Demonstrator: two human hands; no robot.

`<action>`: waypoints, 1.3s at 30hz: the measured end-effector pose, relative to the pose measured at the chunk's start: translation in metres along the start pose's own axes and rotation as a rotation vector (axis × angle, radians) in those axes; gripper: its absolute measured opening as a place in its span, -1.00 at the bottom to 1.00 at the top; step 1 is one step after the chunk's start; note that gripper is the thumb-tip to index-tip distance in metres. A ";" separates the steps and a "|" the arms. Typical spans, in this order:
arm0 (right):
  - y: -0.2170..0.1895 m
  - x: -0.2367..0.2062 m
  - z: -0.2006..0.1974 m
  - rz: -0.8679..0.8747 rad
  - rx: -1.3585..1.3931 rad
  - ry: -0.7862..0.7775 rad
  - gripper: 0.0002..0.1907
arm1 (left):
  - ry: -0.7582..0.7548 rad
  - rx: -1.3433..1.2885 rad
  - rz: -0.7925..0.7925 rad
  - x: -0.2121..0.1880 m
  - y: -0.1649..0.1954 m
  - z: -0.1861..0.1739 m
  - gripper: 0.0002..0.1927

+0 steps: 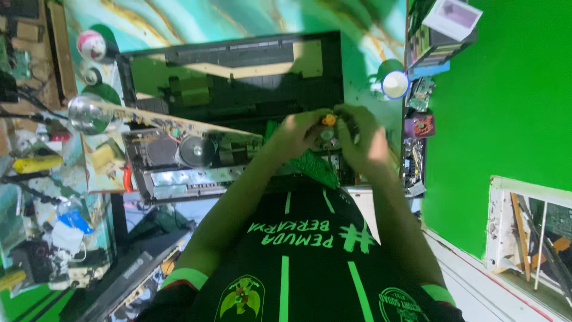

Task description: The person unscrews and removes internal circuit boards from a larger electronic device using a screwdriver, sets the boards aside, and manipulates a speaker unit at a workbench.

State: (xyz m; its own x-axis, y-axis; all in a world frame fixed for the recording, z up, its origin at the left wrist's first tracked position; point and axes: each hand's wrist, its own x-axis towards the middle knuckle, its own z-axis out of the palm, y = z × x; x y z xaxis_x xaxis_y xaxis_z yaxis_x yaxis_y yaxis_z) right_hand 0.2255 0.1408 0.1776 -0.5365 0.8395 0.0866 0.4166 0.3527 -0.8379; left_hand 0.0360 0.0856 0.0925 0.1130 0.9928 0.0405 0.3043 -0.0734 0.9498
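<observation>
- Black shirt (310,262) with green stripes and print, nearest the camera, bottom centre; two forearms run up from it toward the keyboard.
- One opened electronic keyboard (232,77), black case, lying on the table (179,24) with a green-teal swirl cover; used as landmark.
- One inner chassis (185,161) lifted out, just below the keyboard case: two round speakers, metal frame, wiring visible.
- One green circuit board (313,164) at the keyboard's lower right edge, under both hands.
- Left hand (298,132) curled closed, fingers pinching a small orange-tipped part (329,120) above the board.
- Right hand (364,134) curled closed around the same small part from the other side; exact grip hard to see.
- One white cup (395,84) just right of the keyboard.
- One pink-white ball (91,45) left of the keyboard's top corner.
- One clear glass bulb (86,113) left of the keyboard.
- One yellow tool handle (36,163) far left among clutter.
- Stack of spare boards (420,128) right of the keyboard, against the green wall (500,89).
</observation>
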 end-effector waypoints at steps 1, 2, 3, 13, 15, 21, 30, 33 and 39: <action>-0.007 -0.002 0.002 0.042 -0.013 0.013 -0.77 | 0.035 0.039 0.075 0.001 0.002 -0.001 -0.61; -0.011 -0.004 0.006 -0.005 -0.068 0.052 -0.74 | 0.060 0.078 0.139 0.001 0.005 -0.001 -0.59; -0.015 -0.006 0.011 -0.049 -0.116 0.089 -0.71 | 0.080 0.120 0.198 -0.001 0.008 -0.004 -0.57; -0.007 -0.011 0.027 -0.186 -0.097 0.281 -0.80 | -0.036 0.108 0.146 0.006 0.020 -0.012 -0.68; 0.000 -0.013 0.020 -0.193 -0.133 0.239 -0.79 | -0.006 0.094 0.259 0.007 0.020 -0.013 -0.69; 0.013 -0.008 0.003 -0.331 -0.117 0.132 -0.77 | 0.021 0.063 0.303 0.015 0.020 -0.013 -0.69; 0.020 -0.006 0.002 -0.330 -0.048 0.067 -0.75 | 0.049 0.064 0.322 0.015 -0.006 -0.008 -0.67; 0.022 -0.001 -0.002 -0.474 -0.092 0.058 -0.81 | -0.033 0.255 0.315 0.014 -0.019 -0.005 -0.71; 0.023 0.000 0.002 -0.462 -0.087 -0.081 -0.81 | -0.010 0.318 0.408 0.017 -0.040 -0.014 -0.80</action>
State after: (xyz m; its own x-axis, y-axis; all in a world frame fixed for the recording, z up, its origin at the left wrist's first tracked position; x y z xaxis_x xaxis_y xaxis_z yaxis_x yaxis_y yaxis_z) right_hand 0.2337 0.1477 0.1573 -0.7339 0.5530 0.3945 0.1791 0.7177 -0.6729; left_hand 0.0131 0.1063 0.0597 0.2910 0.8767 0.3831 0.5057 -0.4809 0.7163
